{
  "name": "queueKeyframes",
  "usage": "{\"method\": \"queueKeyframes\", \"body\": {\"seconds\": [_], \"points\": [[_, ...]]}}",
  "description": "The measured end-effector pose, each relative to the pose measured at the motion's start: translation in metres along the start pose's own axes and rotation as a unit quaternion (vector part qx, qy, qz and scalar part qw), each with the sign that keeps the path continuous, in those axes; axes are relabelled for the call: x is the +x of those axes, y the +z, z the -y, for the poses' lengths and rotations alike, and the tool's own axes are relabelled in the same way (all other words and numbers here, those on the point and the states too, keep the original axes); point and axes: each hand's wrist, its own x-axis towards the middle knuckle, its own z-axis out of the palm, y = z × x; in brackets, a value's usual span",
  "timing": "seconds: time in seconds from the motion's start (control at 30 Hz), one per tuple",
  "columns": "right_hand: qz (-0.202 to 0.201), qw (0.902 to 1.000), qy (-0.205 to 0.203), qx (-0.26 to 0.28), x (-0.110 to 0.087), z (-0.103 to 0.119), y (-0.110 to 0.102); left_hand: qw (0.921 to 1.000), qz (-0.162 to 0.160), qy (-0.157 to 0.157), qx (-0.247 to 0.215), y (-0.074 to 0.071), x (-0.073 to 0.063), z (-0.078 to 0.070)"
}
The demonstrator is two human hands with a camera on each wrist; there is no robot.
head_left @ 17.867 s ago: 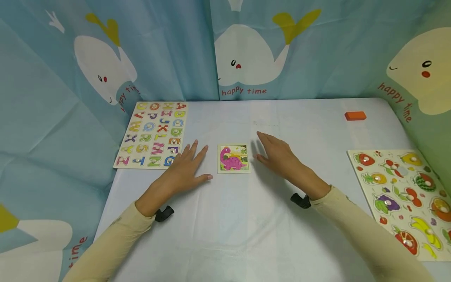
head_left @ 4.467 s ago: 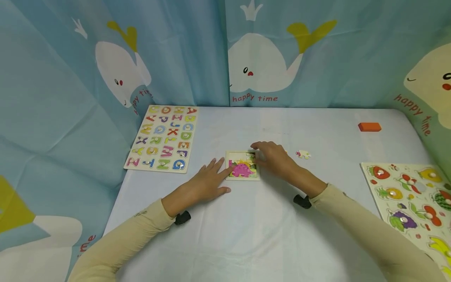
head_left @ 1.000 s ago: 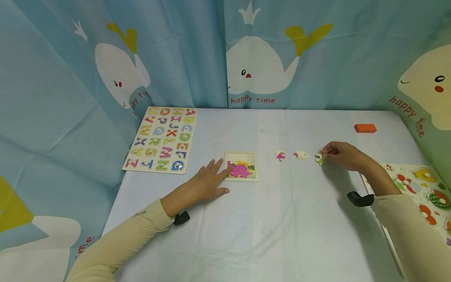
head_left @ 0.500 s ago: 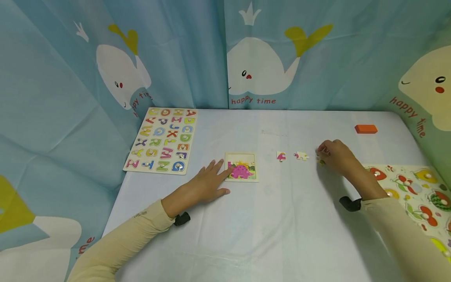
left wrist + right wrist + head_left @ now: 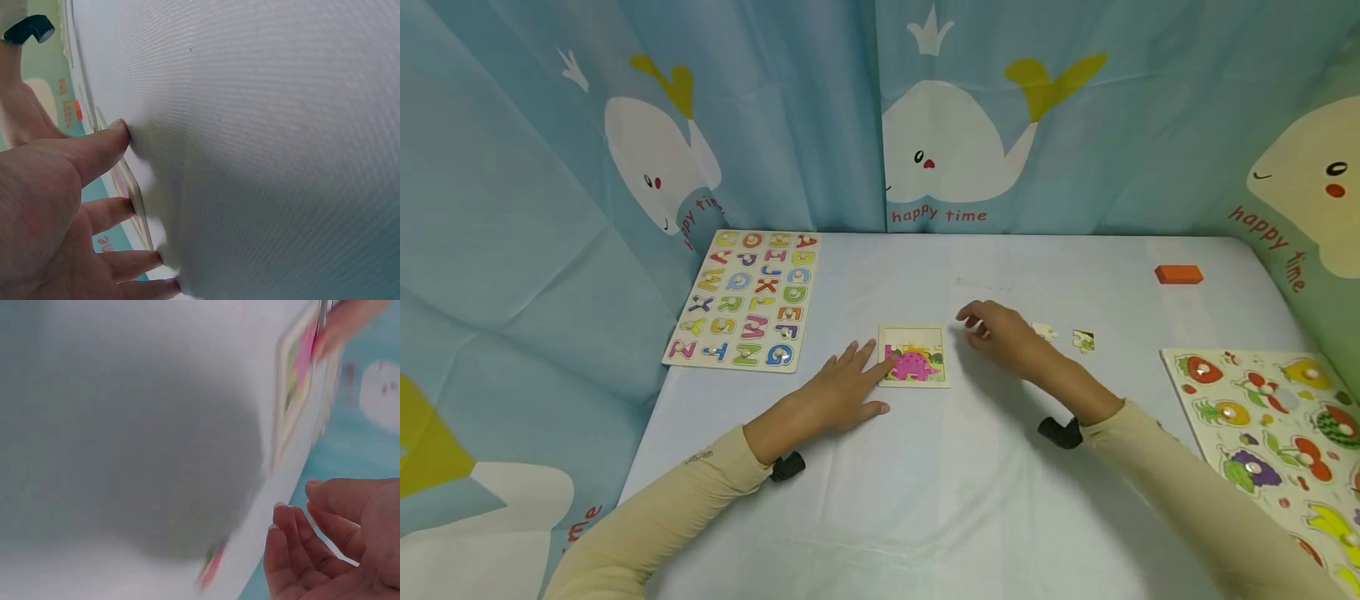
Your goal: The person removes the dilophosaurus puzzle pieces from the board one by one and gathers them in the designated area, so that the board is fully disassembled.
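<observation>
Loose pieces [image 5: 1083,340] flank open cloth right of the dinosaur puzzle [image 5: 913,357].

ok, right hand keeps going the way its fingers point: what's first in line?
Probably the dinosaur puzzle tray: the right hand hovers just right of it, fingers pointing left toward its upper right corner. Height above the table is unclear.

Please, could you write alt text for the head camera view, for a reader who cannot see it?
The left hand rests flat, fingertips touching the small square dinosaur puzzle board, while the empty right hand hovers just right of it. Two loose puzzle pieces lie farther right on the white table.
</observation>
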Motion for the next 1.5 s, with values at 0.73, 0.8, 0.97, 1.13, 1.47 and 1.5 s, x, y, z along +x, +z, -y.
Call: {"method": "queueKeyframes", "body": {"seconds": [0.73, 0.8, 0.97, 1.13, 1.47, 1.5], "points": [[0.016, 0.9929, -0.097, -0.066, 0.021, 0.058, 0.067, 0.9999, -0.002, 0.01, 0.013, 0.001, 0.0, 0.003], [0.01, 0.9922, -0.102, -0.072, 0.02, 0.061, 0.068, 0.9998, -0.004, 0.013, 0.017, 0.002, -0.001, 0.004], [0.009, 0.9906, -0.1, -0.092, 0.018, 0.063, 0.068, 0.9996, 0.002, 0.022, 0.016, 0.002, -0.002, 0.004], [0.024, 0.9884, -0.086, -0.123, 0.019, 0.066, 0.067, 0.9995, 0.008, 0.027, 0.012, 0.001, -0.003, 0.005], [0.029, 0.9862, -0.093, -0.134, 0.019, 0.067, 0.066, 0.9996, 0.012, 0.026, 0.0, -0.001, -0.003, 0.005], [0.031, 0.9867, -0.093, -0.129, 0.019, 0.066, 0.066, 0.9996, 0.012, 0.026, -0.001, -0.001, -0.003, 0.005]]}}
